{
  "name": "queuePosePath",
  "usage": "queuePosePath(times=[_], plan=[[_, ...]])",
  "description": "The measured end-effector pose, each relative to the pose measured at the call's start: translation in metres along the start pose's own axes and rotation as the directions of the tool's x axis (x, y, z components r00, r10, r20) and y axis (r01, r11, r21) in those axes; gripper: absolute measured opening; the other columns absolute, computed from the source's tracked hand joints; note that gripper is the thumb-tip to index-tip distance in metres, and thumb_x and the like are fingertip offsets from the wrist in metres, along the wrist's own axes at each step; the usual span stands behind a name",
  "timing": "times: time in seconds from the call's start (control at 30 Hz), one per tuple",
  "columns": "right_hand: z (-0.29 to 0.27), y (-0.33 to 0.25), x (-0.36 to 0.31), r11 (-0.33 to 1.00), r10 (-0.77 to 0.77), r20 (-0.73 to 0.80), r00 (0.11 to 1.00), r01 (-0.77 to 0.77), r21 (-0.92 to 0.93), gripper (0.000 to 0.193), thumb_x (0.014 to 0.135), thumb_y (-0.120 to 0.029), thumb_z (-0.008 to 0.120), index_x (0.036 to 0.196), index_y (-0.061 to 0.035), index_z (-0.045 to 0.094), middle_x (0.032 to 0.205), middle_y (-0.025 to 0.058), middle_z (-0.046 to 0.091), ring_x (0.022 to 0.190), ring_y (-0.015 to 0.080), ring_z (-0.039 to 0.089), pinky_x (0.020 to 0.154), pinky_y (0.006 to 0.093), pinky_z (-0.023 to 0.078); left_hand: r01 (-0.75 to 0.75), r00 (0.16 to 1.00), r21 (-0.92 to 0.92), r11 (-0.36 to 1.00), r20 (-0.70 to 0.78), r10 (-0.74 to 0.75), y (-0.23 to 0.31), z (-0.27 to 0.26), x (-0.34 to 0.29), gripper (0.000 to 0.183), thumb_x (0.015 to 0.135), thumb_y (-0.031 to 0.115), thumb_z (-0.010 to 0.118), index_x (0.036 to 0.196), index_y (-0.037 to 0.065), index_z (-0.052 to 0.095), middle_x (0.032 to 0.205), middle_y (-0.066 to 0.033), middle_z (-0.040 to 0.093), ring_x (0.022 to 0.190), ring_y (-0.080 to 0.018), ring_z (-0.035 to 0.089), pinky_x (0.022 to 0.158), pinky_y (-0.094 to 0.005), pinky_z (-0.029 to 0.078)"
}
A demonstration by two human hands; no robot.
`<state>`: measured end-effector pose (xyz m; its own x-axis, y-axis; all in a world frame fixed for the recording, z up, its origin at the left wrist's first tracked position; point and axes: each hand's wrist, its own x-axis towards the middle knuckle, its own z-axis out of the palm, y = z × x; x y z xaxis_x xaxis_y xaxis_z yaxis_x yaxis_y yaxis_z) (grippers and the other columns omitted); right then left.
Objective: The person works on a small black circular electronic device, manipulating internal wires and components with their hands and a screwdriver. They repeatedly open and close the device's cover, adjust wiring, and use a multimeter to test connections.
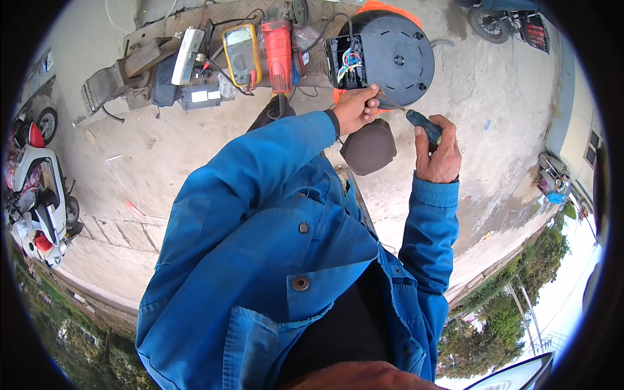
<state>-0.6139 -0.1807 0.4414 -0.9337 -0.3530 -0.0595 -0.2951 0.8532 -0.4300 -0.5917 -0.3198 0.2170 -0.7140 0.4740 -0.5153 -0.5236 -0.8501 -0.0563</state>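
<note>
My right hand (439,151) is wrapped round the dark teal handle of a screwdriver (422,127), its thin shaft slanting up and left. My left hand (355,109) is closed, with its fingertips bunched at the shaft's tip. Whatever those fingers pinch is too small to make out. Both hands are at the near edge of a round black plastic housing (390,65). On the housing's left side an open compartment shows a tangle of coloured wires (351,62). Something orange (390,8) lies under the housing.
Left of the housing are a red angle grinder (278,55), a yellow multimeter (242,55), a white box-shaped part (188,56) and a black flat unit (200,96). A dark brown stool-like seat (369,148) stands below my hands. Motorbikes (45,195) are parked at far left.
</note>
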Motion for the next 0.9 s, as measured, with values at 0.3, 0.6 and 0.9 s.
queuePosePath(times=[0.3,0.6,0.9], plan=[[0.012,-0.015,0.016,0.995,0.003,0.013,1.000,-0.002,-0.096,0.033,0.096,-0.016,0.077,0.122,-0.0066,0.060,0.102,0.0168,0.073,0.070,0.0276,0.071,0.063,0.0375,0.056,0.036,0.999,-0.068,0.997,-0.012,-0.037,0.010,-0.009,0.007,0.029,0.110,0.035,0.061,0.108,0.006,0.060,0.077,0.0038,0.043,0.065,-0.0085,0.037,0.054,-0.0250,0.032],[0.015,-0.022,0.020,0.995,0.032,-0.006,0.999,-0.032,-0.097,0.033,0.096,-0.019,0.078,0.121,-0.0073,0.061,0.096,0.0175,0.073,0.069,0.0279,0.071,0.063,0.0371,0.056,0.047,0.999,-0.080,0.996,-0.007,-0.048,0.012,-0.011,0.009,0.029,0.110,0.035,0.061,0.107,0.006,0.060,0.076,0.0041,0.042,0.064,-0.0078,0.036,0.055,-0.0247,0.032],[0.016,-0.029,0.025,0.987,0.034,0.039,0.999,-0.027,-0.161,0.030,0.100,-0.021,0.075,0.123,-0.0077,0.062,0.100,0.0194,0.073,0.081,0.0353,0.075,0.067,0.0402,0.059,0.064,0.996,-0.085,0.994,-0.048,-0.068,0.016,-0.008,0.007,0.032,0.109,0.036,0.063,0.104,0.005,0.061,0.075,0.0044,0.042,0.063,-0.0078,0.035,0.053,-0.0248,0.031]])
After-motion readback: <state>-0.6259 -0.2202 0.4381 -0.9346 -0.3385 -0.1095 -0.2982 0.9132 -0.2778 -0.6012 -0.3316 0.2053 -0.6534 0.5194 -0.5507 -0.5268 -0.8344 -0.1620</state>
